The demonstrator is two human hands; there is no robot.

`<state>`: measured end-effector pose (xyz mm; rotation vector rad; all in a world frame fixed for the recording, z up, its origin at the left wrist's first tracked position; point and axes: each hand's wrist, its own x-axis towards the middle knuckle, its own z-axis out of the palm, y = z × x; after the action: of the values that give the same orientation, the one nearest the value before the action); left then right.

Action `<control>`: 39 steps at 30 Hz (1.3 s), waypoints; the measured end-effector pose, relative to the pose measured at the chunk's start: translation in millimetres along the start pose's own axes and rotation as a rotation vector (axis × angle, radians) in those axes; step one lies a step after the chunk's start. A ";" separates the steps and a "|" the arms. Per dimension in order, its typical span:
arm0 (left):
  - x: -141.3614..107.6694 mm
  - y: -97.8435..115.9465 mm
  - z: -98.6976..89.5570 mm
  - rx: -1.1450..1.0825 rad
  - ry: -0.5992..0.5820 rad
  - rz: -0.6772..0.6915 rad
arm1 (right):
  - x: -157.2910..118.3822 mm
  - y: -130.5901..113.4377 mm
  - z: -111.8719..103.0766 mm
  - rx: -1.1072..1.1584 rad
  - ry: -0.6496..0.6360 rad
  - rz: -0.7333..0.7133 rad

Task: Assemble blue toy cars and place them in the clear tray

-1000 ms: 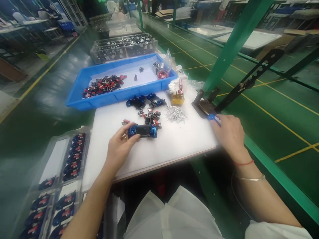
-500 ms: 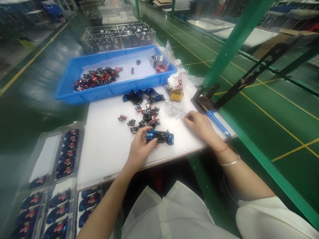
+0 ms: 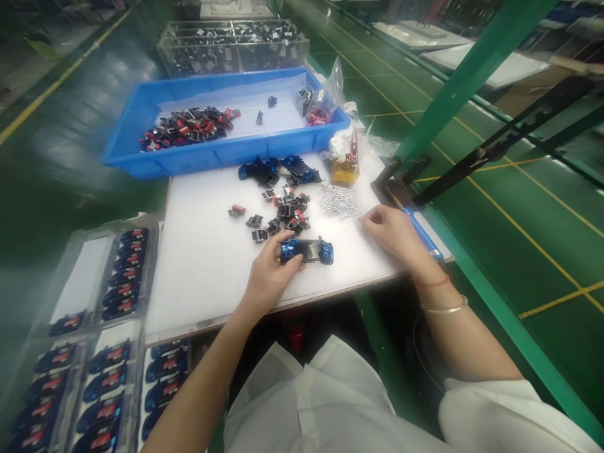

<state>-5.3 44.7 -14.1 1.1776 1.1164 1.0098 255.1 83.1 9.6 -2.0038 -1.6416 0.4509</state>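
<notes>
My left hand [image 3: 275, 267] grips one end of a shiny blue toy car body [image 3: 311, 250], its dark hollow underside turned up. Just beyond it lies a heap of small black and red parts [image 3: 287, 211] on the white tabletop [image 3: 198, 264]. Off to the right, my right hand [image 3: 389, 228] has thumb and forefinger pinched together; anything between them is too small to make out. Its fingertips are beside a loose pile of thin silvery pins [image 3: 338, 200]. Two more blue car bodies [image 3: 258, 171] rest behind the heap.
A large blue tray [image 3: 226, 150] holding red and black parts stands at the back. A yellow box [image 3: 344, 171], a black metal lever fixture [image 3: 401, 185] and a blue handle [image 3: 425, 234] are at the right. Plastic trays of blue cars [image 3: 97, 308] sit lower left.
The camera view has shifted a little. The car body has tipped slightly in my left hand, showing more of its hollow inside. My right hand stays pinched by the pins.
</notes>
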 end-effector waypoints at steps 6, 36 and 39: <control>0.5 0.5 -1.6 0.006 -0.020 0.011 | -23.3 9.2 -13.1 0.538 -0.110 0.004; -3.8 -5.3 0.6 0.020 -0.077 0.062 | -80.1 -37.0 20.4 0.207 0.054 -0.848; -4.1 -5.0 0.6 -0.020 -0.087 0.047 | -79.3 -41.1 20.5 0.151 0.094 -0.935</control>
<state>-5.3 40.0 -18.6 1.2256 1.0125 0.9945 193.6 15.2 11.6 -0.9514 -2.1570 0.1119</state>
